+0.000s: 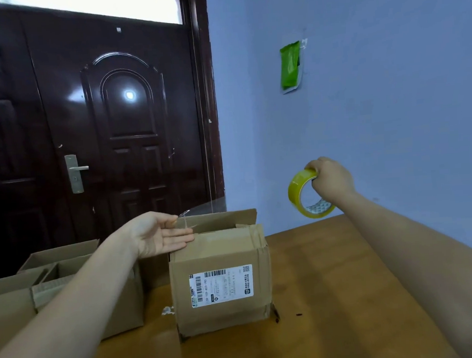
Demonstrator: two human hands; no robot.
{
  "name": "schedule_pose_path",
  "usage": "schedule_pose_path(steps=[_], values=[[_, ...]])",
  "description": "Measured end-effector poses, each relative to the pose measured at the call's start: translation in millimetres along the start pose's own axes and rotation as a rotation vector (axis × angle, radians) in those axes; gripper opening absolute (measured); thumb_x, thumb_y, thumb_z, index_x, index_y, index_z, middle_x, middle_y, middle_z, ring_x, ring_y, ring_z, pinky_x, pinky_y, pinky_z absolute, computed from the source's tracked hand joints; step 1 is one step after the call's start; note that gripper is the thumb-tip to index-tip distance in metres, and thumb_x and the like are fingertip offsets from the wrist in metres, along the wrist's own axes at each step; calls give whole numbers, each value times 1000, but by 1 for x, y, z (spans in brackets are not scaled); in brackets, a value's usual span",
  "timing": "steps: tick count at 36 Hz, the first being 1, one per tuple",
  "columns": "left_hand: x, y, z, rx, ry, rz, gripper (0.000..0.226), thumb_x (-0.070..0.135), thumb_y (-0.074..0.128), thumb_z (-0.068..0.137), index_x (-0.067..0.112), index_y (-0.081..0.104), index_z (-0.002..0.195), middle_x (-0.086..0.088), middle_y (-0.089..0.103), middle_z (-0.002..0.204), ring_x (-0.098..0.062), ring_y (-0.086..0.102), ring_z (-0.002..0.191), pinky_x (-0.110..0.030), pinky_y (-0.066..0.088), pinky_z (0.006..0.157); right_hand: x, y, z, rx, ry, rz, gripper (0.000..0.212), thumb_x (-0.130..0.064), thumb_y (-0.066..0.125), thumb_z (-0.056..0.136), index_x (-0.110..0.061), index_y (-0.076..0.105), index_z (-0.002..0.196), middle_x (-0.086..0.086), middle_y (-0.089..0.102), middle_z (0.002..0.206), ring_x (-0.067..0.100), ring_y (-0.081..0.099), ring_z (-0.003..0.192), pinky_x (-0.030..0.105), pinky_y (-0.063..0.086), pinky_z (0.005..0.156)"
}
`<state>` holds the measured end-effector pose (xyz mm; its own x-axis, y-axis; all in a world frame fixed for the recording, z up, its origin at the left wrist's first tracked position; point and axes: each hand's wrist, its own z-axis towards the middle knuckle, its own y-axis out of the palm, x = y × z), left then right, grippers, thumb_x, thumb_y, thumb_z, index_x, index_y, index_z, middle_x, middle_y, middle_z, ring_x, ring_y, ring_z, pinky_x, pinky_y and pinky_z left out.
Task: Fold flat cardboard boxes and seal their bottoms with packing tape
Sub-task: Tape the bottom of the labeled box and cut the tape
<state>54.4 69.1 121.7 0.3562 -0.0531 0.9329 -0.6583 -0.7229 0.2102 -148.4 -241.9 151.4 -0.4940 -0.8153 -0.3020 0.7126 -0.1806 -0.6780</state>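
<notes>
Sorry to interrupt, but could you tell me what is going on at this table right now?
A person is taping up a cardboard box that stands on the wooden table. The right hand holds a roll of yellowish packing tape up in the air, with a clear strip stretched back to the box. The left hand lies open on the box's top edge. More open boxes stand to the left.

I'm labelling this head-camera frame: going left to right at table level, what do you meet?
Open cardboard boxes → left hand → labelled box → tape roll → right hand.
</notes>
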Motion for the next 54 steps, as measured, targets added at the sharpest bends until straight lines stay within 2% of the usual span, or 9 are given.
schedule_pose_path(steps=[4,7,16,25,30,35,38,49,54], values=[[-6,-6,6,-14,10,21,16,10,48,95,3,55,109,-18,65,113,-41,64,99,-48,53,85,-3,8,1,-3,23,58,41,5,45,82,-14,65,111,6,60,109,29,56,97,31,37,65],[-9,-11,12,-82,28,19,25,12,50,95,2,54,118,-12,59,125,-45,62,103,-52,55,80,-4,13,2,-7,38,84,41,5,44,81,-14,66,110,7,61,109,29,56,97,31,39,67],[-5,-19,11,-130,162,20,10,18,54,94,15,60,88,-8,48,134,-37,60,111,-66,50,80,-2,28,1,-35,81,114,41,7,44,79,-14,67,107,7,63,108,29,58,94,31,41,66],[-2,-14,13,5,176,102,13,14,49,97,14,51,84,-24,60,121,-35,59,109,-59,53,78,-3,37,-1,-64,97,137,40,6,44,78,-14,68,103,5,64,103,23,54,83,28,38,62],[-7,-12,16,81,126,103,12,8,47,98,10,48,87,-32,56,120,-32,62,95,-52,56,64,-11,39,-1,-79,86,148,37,4,45,78,-15,69,98,7,67,93,27,59,80,27,38,59],[-14,-21,26,90,78,-45,21,6,44,99,0,45,118,-33,55,120,-30,63,85,-48,58,56,-21,47,-6,-127,33,109,40,3,45,79,-16,68,106,6,66,102,28,60,88,28,39,62],[-15,-25,26,79,54,-140,7,3,47,94,5,48,101,-33,57,112,-32,63,86,-48,58,53,-22,52,-9,-146,3,91,40,3,46,80,-15,67,110,7,65,106,28,59,92,28,40,64],[-19,-32,27,18,40,-313,10,5,47,89,6,50,80,-38,57,110,-47,64,91,-58,54,64,-18,64,-18,-153,18,91,40,4,45,80,-14,66,109,7,65,106,25,56,85,27,35,60],[-24,-33,29,16,47,-358,21,5,43,92,0,48,112,-37,55,115,-46,66,83,-56,48,88,-18,67,-25,-149,-33,-27,39,3,45,84,-12,62,116,8,59,113,30,57,95,29,35,63]])
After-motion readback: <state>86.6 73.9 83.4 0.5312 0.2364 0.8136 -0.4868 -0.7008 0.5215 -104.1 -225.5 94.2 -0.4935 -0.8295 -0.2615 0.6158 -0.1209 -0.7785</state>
